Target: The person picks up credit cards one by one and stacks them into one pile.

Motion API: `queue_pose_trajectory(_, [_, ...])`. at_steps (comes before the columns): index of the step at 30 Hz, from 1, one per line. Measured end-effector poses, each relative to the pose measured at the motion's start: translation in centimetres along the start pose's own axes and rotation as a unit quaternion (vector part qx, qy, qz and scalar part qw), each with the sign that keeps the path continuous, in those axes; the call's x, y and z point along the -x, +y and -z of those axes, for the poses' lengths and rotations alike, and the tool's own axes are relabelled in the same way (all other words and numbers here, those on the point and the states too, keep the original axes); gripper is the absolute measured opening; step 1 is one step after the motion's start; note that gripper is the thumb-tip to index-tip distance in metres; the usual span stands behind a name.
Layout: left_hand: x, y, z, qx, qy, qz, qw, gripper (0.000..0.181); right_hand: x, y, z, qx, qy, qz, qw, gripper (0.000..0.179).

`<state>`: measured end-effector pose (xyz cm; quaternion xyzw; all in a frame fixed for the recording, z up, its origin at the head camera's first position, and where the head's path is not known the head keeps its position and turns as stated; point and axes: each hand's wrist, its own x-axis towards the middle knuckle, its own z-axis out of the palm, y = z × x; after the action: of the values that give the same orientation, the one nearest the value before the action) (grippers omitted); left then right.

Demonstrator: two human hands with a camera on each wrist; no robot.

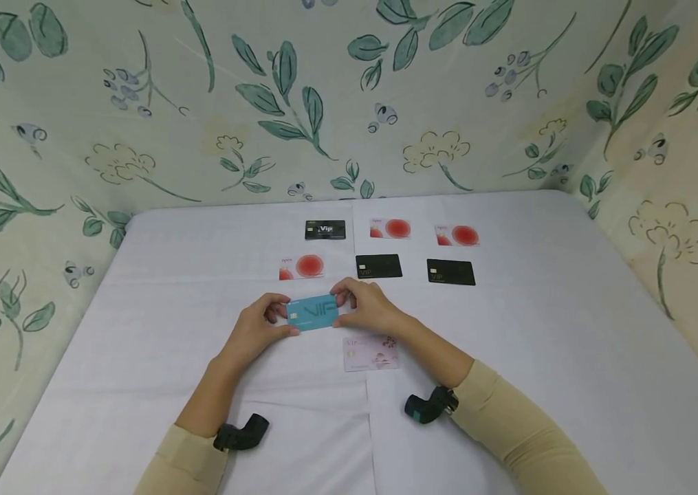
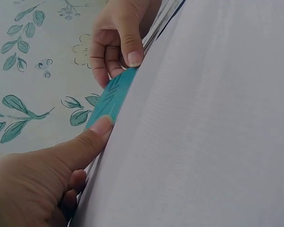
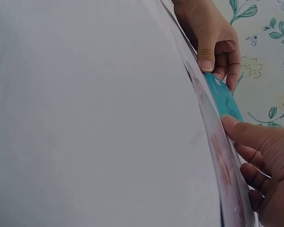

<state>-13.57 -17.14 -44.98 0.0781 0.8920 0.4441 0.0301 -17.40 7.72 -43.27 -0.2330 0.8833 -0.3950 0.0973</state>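
A blue card (image 1: 313,313) printed with VIP is held between the two hands in the head view. My left hand (image 1: 257,323) pinches its left end between thumb and fingers. At the other end, my right hand (image 1: 371,306) does the same. Both wrist views show the thumbs on the near edge of the blue card (image 2: 114,97), tilted there. Just below the right hand, a pale pink card (image 1: 370,354) lies flat on the white cloth, partly beside the forearm.
Beyond the hands lie two rows of cards: a black Vip card (image 1: 325,230), several white-and-red cards (image 1: 397,228), and two plain black cards (image 1: 379,266), (image 1: 451,272) marked VIP. The white-covered table (image 1: 163,289) meets a leaf-patterned wall (image 1: 336,103).
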Motion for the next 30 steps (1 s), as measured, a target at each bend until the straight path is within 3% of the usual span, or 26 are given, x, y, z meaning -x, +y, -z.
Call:
queue_pose_trajectory(18, [0.07, 0.13, -0.21, 0.023, 0.005, -0.013, 0.9996, 0.063, 0.40, -0.14, -0.10, -0.013, -0.005, 0.003, 0.9999, 0.062])
queue_pose_trajectory(30, [0.13, 0.15, -0.07, -0.014, 0.011, -0.058, 0.9982, 0.062, 0.32, -0.41, -0.01, -0.009, -0.002, -0.008, 0.9999, 0.062])
